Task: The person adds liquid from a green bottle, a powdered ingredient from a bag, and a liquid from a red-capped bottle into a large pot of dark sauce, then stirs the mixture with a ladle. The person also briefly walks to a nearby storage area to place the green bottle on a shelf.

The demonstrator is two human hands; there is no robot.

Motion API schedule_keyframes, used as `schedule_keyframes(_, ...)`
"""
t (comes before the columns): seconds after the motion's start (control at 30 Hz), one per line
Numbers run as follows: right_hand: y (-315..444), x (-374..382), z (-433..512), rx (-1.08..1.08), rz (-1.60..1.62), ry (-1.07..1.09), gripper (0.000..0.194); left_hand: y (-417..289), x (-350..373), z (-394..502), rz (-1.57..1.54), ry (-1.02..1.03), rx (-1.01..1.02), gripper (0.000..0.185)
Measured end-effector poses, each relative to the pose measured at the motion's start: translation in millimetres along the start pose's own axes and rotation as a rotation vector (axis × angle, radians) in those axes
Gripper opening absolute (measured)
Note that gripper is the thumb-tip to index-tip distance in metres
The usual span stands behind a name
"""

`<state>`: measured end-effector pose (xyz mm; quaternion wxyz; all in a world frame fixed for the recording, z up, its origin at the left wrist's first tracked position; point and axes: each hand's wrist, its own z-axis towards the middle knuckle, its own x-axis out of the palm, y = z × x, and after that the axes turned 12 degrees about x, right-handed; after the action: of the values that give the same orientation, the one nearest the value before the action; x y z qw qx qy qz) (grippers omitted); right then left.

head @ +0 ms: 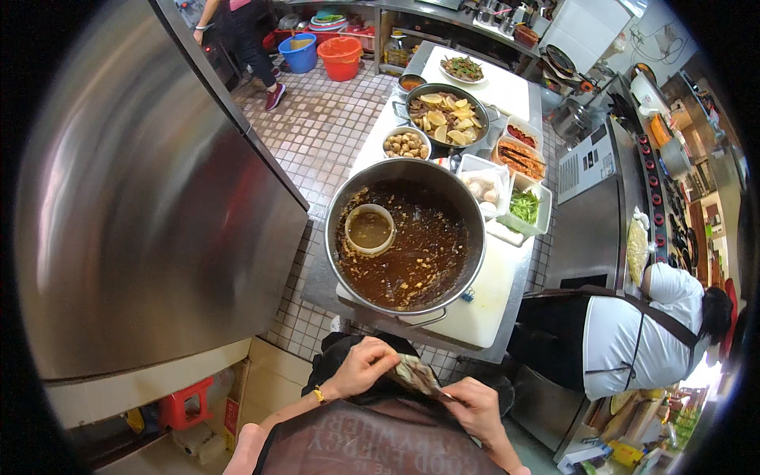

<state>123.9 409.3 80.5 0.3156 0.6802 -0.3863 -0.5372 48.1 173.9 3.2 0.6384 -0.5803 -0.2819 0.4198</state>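
Observation:
Low in the head view, close to my apron, my left hand (363, 369) and my right hand (473, 405) grip opposite ends of a crumpled, greenish-brown flat piece (415, 374); its material I cannot tell. Beyond them, at the near part of the worktable, stands a large steel stockpot (480, 261) of brown liquid with floating bits. A small round tub (390, 242) holding liquid sits inside it at the left. Behind the pot are a bowl of mushrooms (407, 144) and a two-handled pan (488, 126) of meat and sliced potatoes.
White cutting boards (490, 314) lie on the table. Plastic containers (543, 222) of vegetables stand right of the pot. A steel refrigerator (160, 208) rises at left. One person (635, 338) bends over the right counter; another (243, 35) stands far left near blue and red buckets (340, 66).

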Motion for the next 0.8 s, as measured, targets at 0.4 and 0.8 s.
schedule_keyframes(0.4, 75.2, 91.1, 18.3, -0.25, -0.164, 0.073, 0.015, 6.4, -73.1, -23.4, -0.196, 0.579, 0.313, 0.014)
schedule_keyframes(0.8, 72.2, 153.4, -2.2, -0.098, -0.521, -0.668, 0.041, 6.0, -105.0, -82.4, -0.04, 0.306, 0.26, 0.013)
